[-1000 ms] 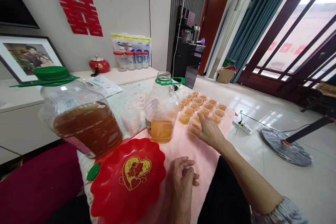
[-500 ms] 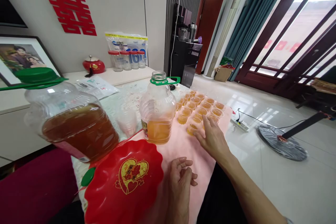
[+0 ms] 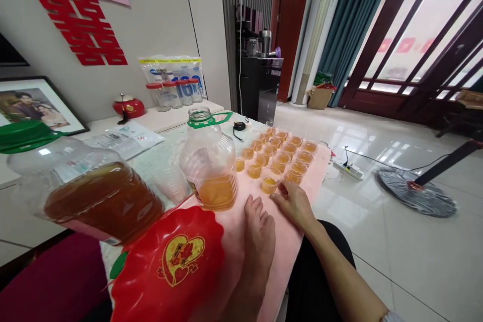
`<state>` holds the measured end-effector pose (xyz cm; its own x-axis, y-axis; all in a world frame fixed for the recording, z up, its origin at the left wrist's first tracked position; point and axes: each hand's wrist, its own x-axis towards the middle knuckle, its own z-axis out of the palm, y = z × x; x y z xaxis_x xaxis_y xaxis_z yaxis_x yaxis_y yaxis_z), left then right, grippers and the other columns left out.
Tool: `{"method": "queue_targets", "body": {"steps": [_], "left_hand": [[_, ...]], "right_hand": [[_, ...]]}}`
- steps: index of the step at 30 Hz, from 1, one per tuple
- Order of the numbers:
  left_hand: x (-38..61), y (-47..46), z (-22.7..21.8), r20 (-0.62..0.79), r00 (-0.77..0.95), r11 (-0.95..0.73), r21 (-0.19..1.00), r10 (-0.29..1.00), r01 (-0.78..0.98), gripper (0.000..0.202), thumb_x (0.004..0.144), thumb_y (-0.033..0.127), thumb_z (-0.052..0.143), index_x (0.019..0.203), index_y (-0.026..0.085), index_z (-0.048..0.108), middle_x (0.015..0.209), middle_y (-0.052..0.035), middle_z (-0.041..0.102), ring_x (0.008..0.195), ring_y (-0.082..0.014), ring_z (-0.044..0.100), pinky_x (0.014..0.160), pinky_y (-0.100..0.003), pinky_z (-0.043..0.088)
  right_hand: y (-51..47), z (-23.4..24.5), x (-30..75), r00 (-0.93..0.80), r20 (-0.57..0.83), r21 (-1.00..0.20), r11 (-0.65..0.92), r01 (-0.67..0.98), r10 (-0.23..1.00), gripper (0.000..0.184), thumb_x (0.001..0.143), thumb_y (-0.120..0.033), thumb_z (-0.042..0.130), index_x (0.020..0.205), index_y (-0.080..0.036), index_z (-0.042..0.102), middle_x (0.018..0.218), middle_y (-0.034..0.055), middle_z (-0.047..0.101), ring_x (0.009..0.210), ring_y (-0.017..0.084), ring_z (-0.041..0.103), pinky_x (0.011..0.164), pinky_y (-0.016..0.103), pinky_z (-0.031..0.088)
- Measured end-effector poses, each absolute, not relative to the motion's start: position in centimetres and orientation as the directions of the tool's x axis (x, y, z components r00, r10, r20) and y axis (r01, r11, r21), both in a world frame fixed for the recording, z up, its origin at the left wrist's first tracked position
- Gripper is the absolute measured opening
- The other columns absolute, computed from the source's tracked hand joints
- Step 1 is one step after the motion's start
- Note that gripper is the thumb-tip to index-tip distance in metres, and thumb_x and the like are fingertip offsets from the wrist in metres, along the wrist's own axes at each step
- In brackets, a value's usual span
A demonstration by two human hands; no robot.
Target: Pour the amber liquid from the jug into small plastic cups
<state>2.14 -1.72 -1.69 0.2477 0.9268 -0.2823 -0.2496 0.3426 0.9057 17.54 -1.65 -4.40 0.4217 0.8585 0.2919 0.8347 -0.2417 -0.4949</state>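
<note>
Several clear plastic cups of amber liquid stand in rows on a pink cloth (image 3: 241, 221). My right hand (image 3: 296, 206) is at the lower right side of the nearest cup (image 3: 269, 182); its thumb and index finger are apart, by the cup's edge. Whether they touch it I cannot tell. My left hand (image 3: 259, 226) holds nothing, its fingers loosely bent over the cloth. Left of the cups stands an uncapped plastic jug (image 3: 217, 191), partly filled with amber liquid, with a green ring and handle at its neck.
At left, a larger green-capped jug (image 3: 101, 201) holds darker liquid. A red scalloped tray (image 3: 143, 271) and stacked clear cups (image 3: 171, 183) are nearby. A black coiled item (image 3: 239, 126) lies behind. A power strip (image 3: 349, 170) and a plastic-wrapped stand base (image 3: 415, 193) are on the floor.
My right hand has drawn back toward me and now sits beside the nearest cup. My left hand has moved forward toward the cups. The view has shifted slightly.
</note>
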Motion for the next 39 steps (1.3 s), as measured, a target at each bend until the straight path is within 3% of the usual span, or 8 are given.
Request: {"method": "queue_targets", "body": {"steps": [5, 13, 22, 29, 39], "left_hand": [[5.3, 0.4, -1.8, -0.247, 0.237, 0.301, 0.926, 0.939, -0.228, 0.091, 0.074, 0.004, 0.047, 0.157, 0.012, 0.009, 0.161, -0.0262, 0.037, 0.153, -0.0257, 0.042, 0.129, -0.046, 0.037], [6.0, 1.2, -3.4, -0.188, 0.221, 0.233, 0.953, 0.957, -0.196, 0.076, 0.075, 0.009, 0.056, 0.146, 0.014, 0.032, 0.157, -0.0245, 0.044, 0.15, -0.0262, 0.047, 0.125, -0.041, 0.044], [6.6, 1.7, -3.6, -0.151, 0.23, 0.21, 0.942, 0.962, -0.262, 0.071, 0.074, 0.013, 0.057, 0.142, 0.014, 0.033, 0.163, -0.0261, 0.034, 0.153, -0.0277, 0.042, 0.129, -0.045, 0.037], [6.9, 2.3, -3.6, -0.119, 0.261, 0.2, 0.929, 0.958, -0.311, 0.066, 0.072, 0.017, 0.068, 0.133, 0.016, 0.043, 0.155, -0.0249, 0.046, 0.151, -0.0312, 0.045, 0.126, -0.046, 0.041], [6.8, 2.1, -3.9, -0.101, 0.283, 0.192, 0.929, 0.954, -0.316, 0.068, 0.072, 0.019, 0.071, 0.135, 0.016, 0.043, 0.157, -0.0239, 0.044, 0.152, -0.0305, 0.044, 0.123, -0.042, 0.045]], "right_hand": [[-1.3, -5.3, 17.6, 0.417, 0.321, -0.492, -0.227, 0.841, 0.851, 0.03, 0.097, -0.044, 0.066, 0.112, -0.018, 0.066, 0.106, 0.0034, 0.07, 0.088, 0.016, 0.068, 0.079, 0.037, 0.06], [-1.2, -6.3, 17.5, 0.373, 0.414, -0.451, -0.169, 0.876, 0.83, 0.031, 0.098, -0.044, 0.065, 0.115, -0.018, 0.066, 0.107, 0.0037, 0.07, 0.09, 0.017, 0.068, 0.081, 0.038, 0.06], [-1.0, -6.6, 17.3, 0.346, 0.485, -0.415, -0.136, 0.9, 0.804, 0.036, 0.099, -0.042, 0.063, 0.126, -0.019, 0.063, 0.112, 0.005, 0.07, 0.094, 0.018, 0.069, 0.083, 0.04, 0.06], [-0.9, -7.0, 17.3, 0.355, 0.5, -0.423, -0.136, 0.896, 0.79, 0.037, 0.099, -0.042, 0.063, 0.129, -0.019, 0.061, 0.112, 0.005, 0.07, 0.094, 0.018, 0.069, 0.083, 0.04, 0.061], [-1.2, -7.0, 17.4, 0.371, 0.5, -0.456, -0.127, 0.881, 0.782, 0.039, 0.099, -0.043, 0.063, 0.129, -0.019, 0.061, 0.111, 0.0048, 0.07, 0.094, 0.018, 0.069, 0.083, 0.041, 0.06]]}}
